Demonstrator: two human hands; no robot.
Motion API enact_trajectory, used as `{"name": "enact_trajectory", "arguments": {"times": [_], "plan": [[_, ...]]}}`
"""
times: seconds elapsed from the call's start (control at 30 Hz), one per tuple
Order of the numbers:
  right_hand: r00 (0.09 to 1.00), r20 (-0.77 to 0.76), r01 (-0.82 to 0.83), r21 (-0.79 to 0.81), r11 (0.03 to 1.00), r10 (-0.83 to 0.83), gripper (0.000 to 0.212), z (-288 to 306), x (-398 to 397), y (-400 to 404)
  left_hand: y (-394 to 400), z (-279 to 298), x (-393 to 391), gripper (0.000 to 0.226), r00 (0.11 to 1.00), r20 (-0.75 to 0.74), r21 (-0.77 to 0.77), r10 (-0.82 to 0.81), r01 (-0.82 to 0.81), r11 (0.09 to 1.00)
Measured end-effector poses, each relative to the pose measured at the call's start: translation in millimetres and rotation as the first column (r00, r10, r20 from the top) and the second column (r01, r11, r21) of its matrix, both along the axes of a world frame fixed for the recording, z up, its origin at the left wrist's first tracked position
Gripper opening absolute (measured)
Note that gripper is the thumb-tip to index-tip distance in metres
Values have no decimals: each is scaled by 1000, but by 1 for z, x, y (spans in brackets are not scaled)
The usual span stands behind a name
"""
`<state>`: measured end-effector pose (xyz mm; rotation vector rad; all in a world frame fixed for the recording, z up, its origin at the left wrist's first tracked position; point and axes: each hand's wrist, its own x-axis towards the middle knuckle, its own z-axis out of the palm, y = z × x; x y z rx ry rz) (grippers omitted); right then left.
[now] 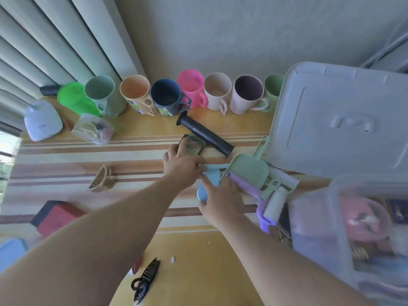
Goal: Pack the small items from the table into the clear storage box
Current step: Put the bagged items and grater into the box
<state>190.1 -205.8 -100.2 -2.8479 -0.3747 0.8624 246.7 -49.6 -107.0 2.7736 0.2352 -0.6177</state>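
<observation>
Both hands are seen over the middle of the desk [66, 155], just left of the clear storage box [344, 228], which stands open at the right edge with a pink item and other contents already inside; its lid [335, 120] is propped behind it. The left hand [183, 166] is laid with fingers spread and fairly straight on a small green-rimmed tin [192, 145], well left of the box; nothing is clasped in it. The right hand [220, 197] is curled around a light blue scoop-like item [209, 180], which lies between the two hands and touches a pile of pastel tools beside the box: a green dustpan [249, 171] and a purple and green roller [271, 204]. How firm the right grip is cannot be told with certainty, as the item is partly covered by the fingers. The blue item's long axis is judged to run from the near-left toward the far-right, roughly toward the dustpan. The box lies to the right of both hands, and the right hand is the nearer to it, so a short carry rightward over the box wall is judged to be what the next move calls for. Still unpacked, left of the box: a black tube [205, 133], a tan hair clip [101, 180], a black hair clip [145, 279].
</observation>
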Motion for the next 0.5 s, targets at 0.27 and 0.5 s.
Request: {"name": "enact_trajectory", "arguments": {"times": [0.27,0.5], "plan": [[994,94,-63,-16,998,64,32,4,-21,4,54,5,-69,23,999,5,24,35,-35,999],[986,103,-134,6,991,132,62,-1,-47,-19,73,15,-164,17,987,-9,83,-161,161,983]]}}
